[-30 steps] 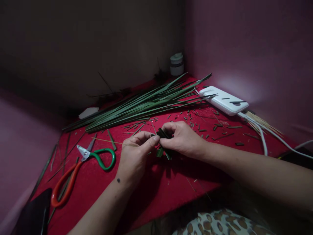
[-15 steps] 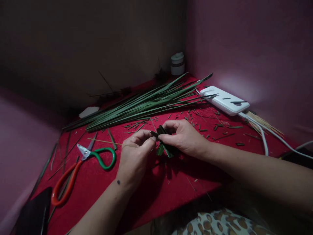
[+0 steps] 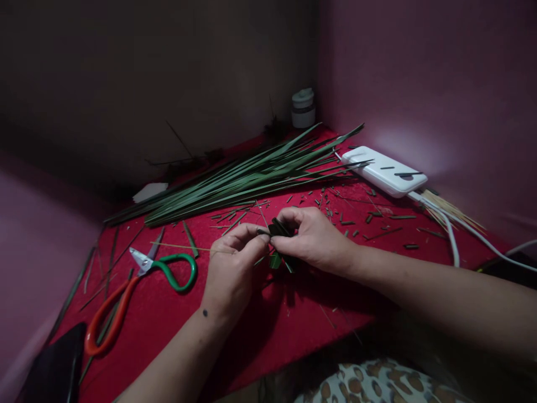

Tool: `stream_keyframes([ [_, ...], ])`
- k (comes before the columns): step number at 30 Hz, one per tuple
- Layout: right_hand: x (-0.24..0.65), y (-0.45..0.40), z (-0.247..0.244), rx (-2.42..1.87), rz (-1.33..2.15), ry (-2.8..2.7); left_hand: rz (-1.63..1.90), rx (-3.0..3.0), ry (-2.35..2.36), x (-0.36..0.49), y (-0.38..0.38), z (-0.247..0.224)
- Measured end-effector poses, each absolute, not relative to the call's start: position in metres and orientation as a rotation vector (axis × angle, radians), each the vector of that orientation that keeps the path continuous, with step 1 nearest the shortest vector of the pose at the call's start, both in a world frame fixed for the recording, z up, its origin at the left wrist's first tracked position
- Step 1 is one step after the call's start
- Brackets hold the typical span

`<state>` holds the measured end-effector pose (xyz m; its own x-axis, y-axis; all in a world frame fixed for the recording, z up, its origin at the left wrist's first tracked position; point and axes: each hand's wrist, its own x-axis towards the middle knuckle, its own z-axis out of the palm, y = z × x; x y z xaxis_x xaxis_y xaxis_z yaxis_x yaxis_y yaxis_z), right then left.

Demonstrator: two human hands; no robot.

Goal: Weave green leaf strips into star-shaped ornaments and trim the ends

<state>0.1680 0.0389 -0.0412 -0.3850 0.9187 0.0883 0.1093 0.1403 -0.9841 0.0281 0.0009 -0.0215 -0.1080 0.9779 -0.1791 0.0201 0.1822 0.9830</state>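
Compared with half a second ago, the right hand (image 3: 312,238) is holding the folded leaf (image 3: 275,261) at a different tilt, and its near flaps are showing less spread. The dark strip end (image 3: 263,231) is sitting lower at the left hand (image 3: 235,263). The thin stick (image 3: 180,245) is poking out farther left than a second ago, its left end now dipping slightly nearer.

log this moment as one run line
left hand, right hand: pinching green leaf piece | scissors: open, beside left hand | long leaves: beyond hands | white device: back right
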Motion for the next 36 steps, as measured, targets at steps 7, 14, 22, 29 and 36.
stream_keyframes([
  [7,0.1716,0.0414,-0.0374,-0.873,1.618,-1.423,1.225,1.006,1.384,0.0271,0.0019,-0.0206],
  [14,0.1707,0.0436,-0.0396,-0.902,1.655,-1.390,1.239,1.034,1.303,0.0247,0.0035,-0.0231],
  [22,0.1706,0.0399,-0.0359,-0.887,1.658,-1.398,1.158,1.015,1.276,0.0258,0.0031,-0.0239],
  [29,0.1723,0.0441,-0.0397,-0.871,1.802,-1.272,1.129,1.102,1.263,0.0252,0.0016,-0.0251],
  [36,0.1709,0.0406,-0.0356,-0.833,1.783,-1.306,1.182,1.125,1.373,0.0259,0.0000,-0.0239],
])
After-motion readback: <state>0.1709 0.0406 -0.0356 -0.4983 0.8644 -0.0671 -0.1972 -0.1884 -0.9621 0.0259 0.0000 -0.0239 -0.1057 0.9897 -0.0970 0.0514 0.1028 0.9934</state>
